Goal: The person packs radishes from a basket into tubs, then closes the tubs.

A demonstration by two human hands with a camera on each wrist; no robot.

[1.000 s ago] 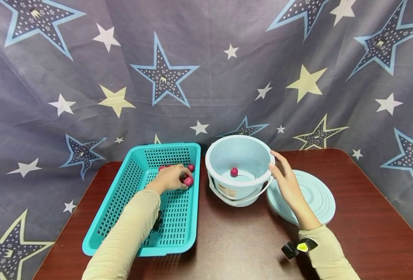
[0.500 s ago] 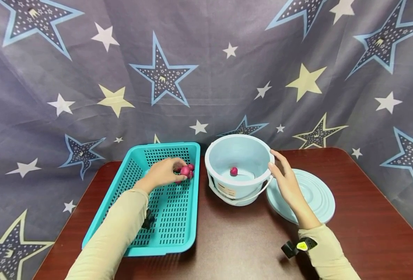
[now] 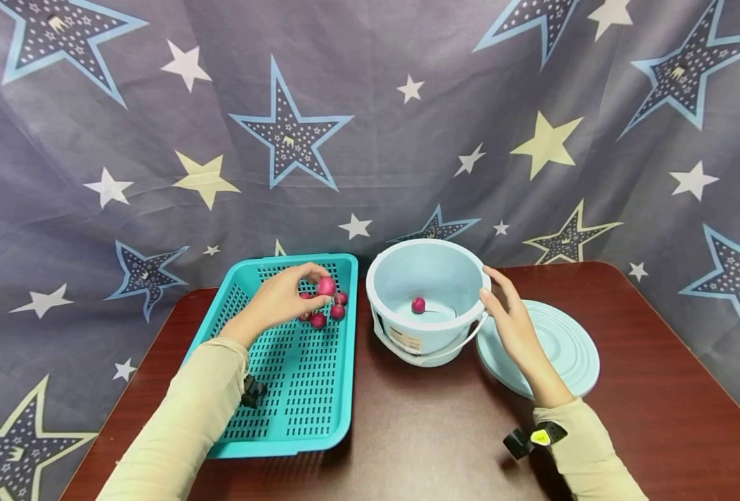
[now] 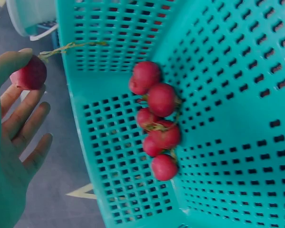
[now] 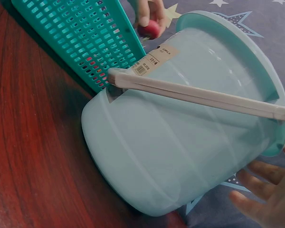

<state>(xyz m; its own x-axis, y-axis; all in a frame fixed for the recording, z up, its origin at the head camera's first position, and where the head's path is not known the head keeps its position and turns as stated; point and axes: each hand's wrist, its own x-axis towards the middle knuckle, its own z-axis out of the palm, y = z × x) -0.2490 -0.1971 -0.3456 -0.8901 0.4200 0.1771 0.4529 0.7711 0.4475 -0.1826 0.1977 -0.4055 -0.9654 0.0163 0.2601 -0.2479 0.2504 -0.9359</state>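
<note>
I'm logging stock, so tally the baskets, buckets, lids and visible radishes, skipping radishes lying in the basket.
Basket: 1
Bucket: 1
Lid: 1
Radishes: 2, one in the left hand, one in the bucket
Total: 5

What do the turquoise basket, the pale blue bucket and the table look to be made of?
Turquoise basket: most likely plastic, slightly glossy, judging by its moulded slots.
Pale blue bucket: probably plastic too; smooth, softly shiny walls.
Table: reddish-brown with dark, grain-like streaks and some sheen; real wood or wood-look laminate, I can't tell.

Right fingers [image 5: 257, 184] beside pale-blue bucket [image 5: 180, 142]; radish [image 5: 150, 30] beyond.
</note>
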